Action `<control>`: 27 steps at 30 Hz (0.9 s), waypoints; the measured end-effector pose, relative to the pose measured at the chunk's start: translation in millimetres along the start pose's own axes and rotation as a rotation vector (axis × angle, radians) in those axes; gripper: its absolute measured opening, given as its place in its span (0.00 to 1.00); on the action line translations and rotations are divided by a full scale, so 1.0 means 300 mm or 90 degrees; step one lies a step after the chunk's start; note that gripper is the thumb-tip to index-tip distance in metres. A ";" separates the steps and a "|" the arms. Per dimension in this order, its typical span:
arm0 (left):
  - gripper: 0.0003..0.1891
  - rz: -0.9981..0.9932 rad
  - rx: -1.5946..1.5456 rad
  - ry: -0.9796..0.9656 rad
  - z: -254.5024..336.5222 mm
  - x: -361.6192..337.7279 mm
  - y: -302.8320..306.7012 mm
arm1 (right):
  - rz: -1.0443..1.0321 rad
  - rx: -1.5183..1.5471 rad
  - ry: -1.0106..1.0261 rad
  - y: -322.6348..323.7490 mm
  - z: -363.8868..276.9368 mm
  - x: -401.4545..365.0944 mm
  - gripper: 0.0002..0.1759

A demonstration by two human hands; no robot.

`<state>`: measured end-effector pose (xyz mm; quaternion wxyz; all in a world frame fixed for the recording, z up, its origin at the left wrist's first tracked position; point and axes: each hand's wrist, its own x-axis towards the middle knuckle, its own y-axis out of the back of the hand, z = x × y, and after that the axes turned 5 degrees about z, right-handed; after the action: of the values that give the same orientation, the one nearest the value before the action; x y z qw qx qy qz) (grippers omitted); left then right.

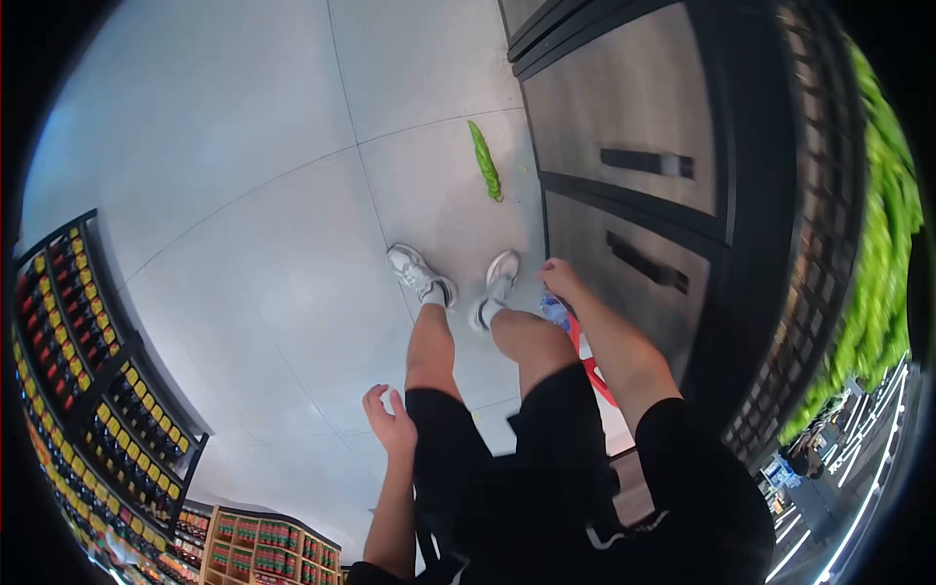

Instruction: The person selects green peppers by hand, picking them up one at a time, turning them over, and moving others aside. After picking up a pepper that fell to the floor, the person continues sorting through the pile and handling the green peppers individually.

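Observation:
My left hand [389, 417] hangs beside my left thigh with nothing in it, the thumb and fingers apart. My right hand [560, 279] is closed near the dark drawers, and I cannot tell what is inside its fingers. Just below that hand shows a clear bluish plastic item [556, 311], next to my right knee. A red item [599, 381] is partly hidden behind my right leg and forearm. On the floor ahead of my shoes [417, 273] lies a long green pepper [485, 162].
Dark-framed drawers [619, 107] with black handles line the right side. Above them, green produce [873, 283] fills a rack with a woven edge [809, 205]. Shelves of bottles [88, 322] stand at the left, and a wooden shelf of jars [268, 546] at the lower left. Pale tiles [244, 117] cover the floor.

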<state>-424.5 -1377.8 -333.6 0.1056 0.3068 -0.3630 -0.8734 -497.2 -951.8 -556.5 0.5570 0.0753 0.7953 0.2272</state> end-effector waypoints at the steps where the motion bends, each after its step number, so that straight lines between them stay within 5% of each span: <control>1: 0.14 -0.034 0.048 -0.071 0.008 0.050 -0.050 | -0.009 -0.075 0.041 -0.051 -0.042 0.069 0.19; 6: 0.15 -0.133 0.090 -0.018 0.012 0.142 -0.197 | 0.112 -0.253 0.258 -0.304 -0.216 0.509 0.30; 9: 0.15 -0.123 0.155 -0.022 0.008 0.154 -0.191 | 0.127 -0.249 0.183 -0.418 -0.353 0.664 0.33; 11: 0.16 -0.064 0.100 0.055 0.002 0.188 -0.201 | 0.303 -0.380 0.271 -0.483 -0.376 0.787 0.35; 14: 0.18 -0.062 0.169 0.013 -0.001 0.222 -0.212 | 0.360 -0.398 0.152 -0.578 -0.337 0.977 0.35; 17: 0.20 -0.044 0.191 0.025 -0.020 0.224 -0.218 | 0.275 -0.335 0.049 -0.577 -0.329 1.062 0.33; 22: 0.20 -0.061 0.158 0.016 0.026 0.204 -0.258 | 0.135 -0.108 0.068 -0.646 -0.285 0.830 0.27; 25: 0.19 -0.101 0.122 -0.006 0.028 0.181 -0.264 | -0.031 0.173 -0.021 -0.668 -0.281 0.394 0.26; 26: 0.19 -0.131 0.105 0.002 0.035 0.175 -0.268 | 0.117 0.065 0.039 -0.758 -0.235 0.247 0.28; 27: 0.19 -0.140 0.090 -0.029 0.024 0.161 -0.268 | 0.015 0.147 -0.052 -0.707 -0.303 0.041 0.34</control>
<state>-463.9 -1335.9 -408.0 -0.0214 0.3314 -0.3902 -0.8588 -557.0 -1160.1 -636.3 0.5736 0.1575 0.7920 0.1371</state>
